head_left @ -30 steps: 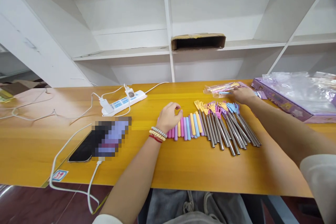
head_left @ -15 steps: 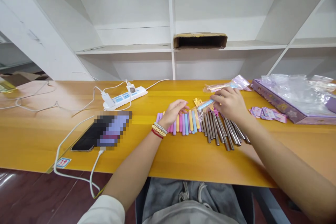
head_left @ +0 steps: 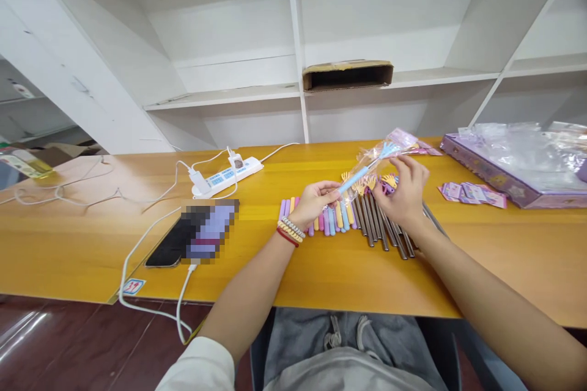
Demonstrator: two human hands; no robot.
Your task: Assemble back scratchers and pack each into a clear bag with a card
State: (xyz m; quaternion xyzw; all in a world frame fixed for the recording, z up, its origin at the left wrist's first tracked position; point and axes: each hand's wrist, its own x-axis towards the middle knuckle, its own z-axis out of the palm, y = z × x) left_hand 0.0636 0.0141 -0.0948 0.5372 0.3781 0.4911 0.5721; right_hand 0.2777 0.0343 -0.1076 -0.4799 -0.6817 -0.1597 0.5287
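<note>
My left hand (head_left: 315, 204) pinches the lower end of a light blue back scratcher (head_left: 354, 181) sealed in a clear plastic bag (head_left: 400, 140). The packed scratcher slants up to the right, its claw head at the far end. Just right of the bag is my right hand (head_left: 407, 193), thumb and fingers apart, with nothing seen between them. Below both hands lies a row of back scratchers with metal rods (head_left: 380, 223), pastel handles (head_left: 338, 217) and yellow claw heads (head_left: 345, 177). My left hand covers part of the handles.
At right stands a purple box (head_left: 499, 180) topped with clear bags (head_left: 509, 143); small purple cards (head_left: 472, 193) lie before it. A power strip (head_left: 229, 177), white cables and a phone (head_left: 169, 241) lie at left. A cardboard box (head_left: 348, 76) sits on the shelf behind.
The bagged scratcher has moved up and left, its lower end now in my left hand. My right hand has let go of it and opened. The view has shifted slightly.
</note>
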